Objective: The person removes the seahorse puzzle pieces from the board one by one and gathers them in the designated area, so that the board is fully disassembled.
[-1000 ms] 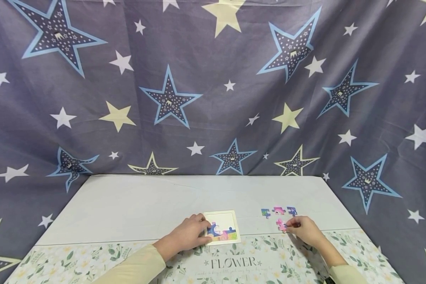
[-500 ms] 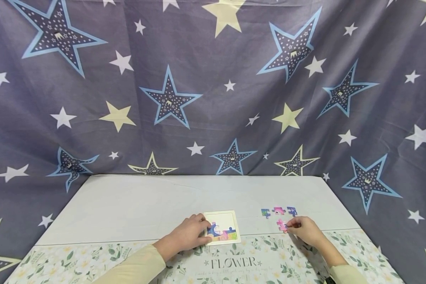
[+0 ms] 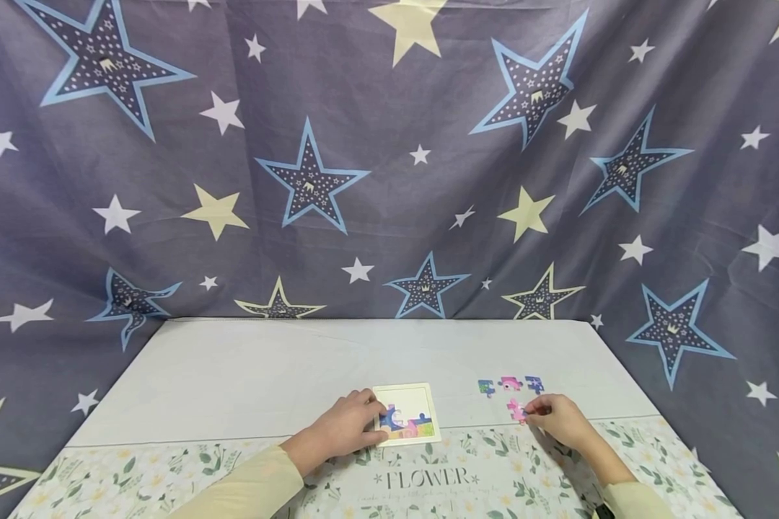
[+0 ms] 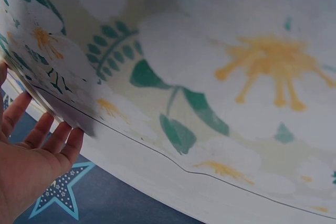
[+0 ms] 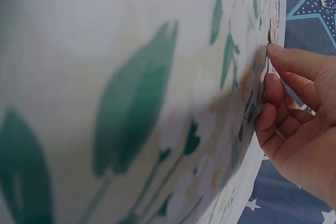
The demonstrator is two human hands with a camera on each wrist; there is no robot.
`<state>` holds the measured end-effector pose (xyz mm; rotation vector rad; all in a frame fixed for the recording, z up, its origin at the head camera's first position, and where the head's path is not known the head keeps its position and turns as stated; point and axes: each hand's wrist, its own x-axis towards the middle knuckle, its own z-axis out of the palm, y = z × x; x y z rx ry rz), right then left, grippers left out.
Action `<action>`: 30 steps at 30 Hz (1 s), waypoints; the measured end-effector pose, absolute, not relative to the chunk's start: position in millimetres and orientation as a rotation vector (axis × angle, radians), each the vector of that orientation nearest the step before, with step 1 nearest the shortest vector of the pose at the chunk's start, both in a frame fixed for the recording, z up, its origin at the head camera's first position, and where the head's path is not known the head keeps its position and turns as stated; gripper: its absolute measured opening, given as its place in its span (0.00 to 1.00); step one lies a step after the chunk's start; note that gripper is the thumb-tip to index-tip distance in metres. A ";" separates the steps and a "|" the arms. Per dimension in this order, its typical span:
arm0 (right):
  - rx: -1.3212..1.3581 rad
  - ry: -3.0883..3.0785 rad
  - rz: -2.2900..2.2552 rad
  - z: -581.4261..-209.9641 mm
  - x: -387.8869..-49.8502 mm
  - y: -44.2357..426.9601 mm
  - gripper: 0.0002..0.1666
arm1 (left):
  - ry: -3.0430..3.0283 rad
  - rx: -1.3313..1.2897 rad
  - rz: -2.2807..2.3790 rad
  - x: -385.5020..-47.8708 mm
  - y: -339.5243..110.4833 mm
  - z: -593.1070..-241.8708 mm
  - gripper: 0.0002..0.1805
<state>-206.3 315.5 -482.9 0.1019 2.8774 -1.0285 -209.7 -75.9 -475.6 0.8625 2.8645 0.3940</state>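
Observation:
A cream puzzle tray (image 3: 433, 413) lies on the table, with blue, pink and green pieces (image 3: 410, 428) fitted along its near side and lower left. My left hand (image 3: 344, 427) rests on the tray's left edge, its fingers spread and lightly bent. To the right, my right hand (image 3: 561, 419) pinches the right side of a pink puzzle piece (image 3: 516, 410) at table level; the fingertips cover part of it. In the right wrist view the thumb and fingers of the right hand (image 5: 302, 108) touch the tabletop, and the piece is hardly visible.
Behind the pink piece lie three loose pieces: a green-and-blue one (image 3: 486, 387), a pink one with an eye-like mark (image 3: 511, 384) and a blue one (image 3: 534, 384). A floral cloth (image 3: 441, 479) covers the table's near part. A star-patterned curtain (image 3: 389, 238) hangs behind.
The pink piece under my right fingertips has shifted and turned very slightly, a little to the right. My left hand and the tray stay where they were.

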 end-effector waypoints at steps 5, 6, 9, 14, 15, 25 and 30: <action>0.092 2.871 -1.037 -481.1 -206.5 315.0 0.07 | 2.867 0.856 0.388 -210.4 -75.9 -476.4 0.26; 0.093 2.869 -1.038 -480.9 -206.4 314.7 0.07 | 2.868 0.855 0.387 -210.3 -75.9 -476.5 0.26; 0.103 2.868 -1.037 -480.0 -205.6 313.7 0.07 | 2.871 0.856 0.387 -210.0 -75.8 -476.0 0.26; 0.099 2.873 -1.039 -479.4 -204.7 313.1 0.07 | 2.871 0.862 0.386 -209.9 -75.8 -475.3 0.26; 0.097 2.873 -1.043 -479.3 -204.6 313.2 0.07 | 2.869 0.862 0.387 -210.1 -75.9 -475.3 0.26; 0.077 2.868 -1.064 -480.9 -204.4 314.8 0.07 | 2.879 0.843 0.377 -210.4 -75.4 -476.6 0.27; 0.081 2.863 -1.065 -481.3 -204.2 314.8 0.07 | 2.887 0.833 0.370 -209.0 -74.9 -477.7 0.27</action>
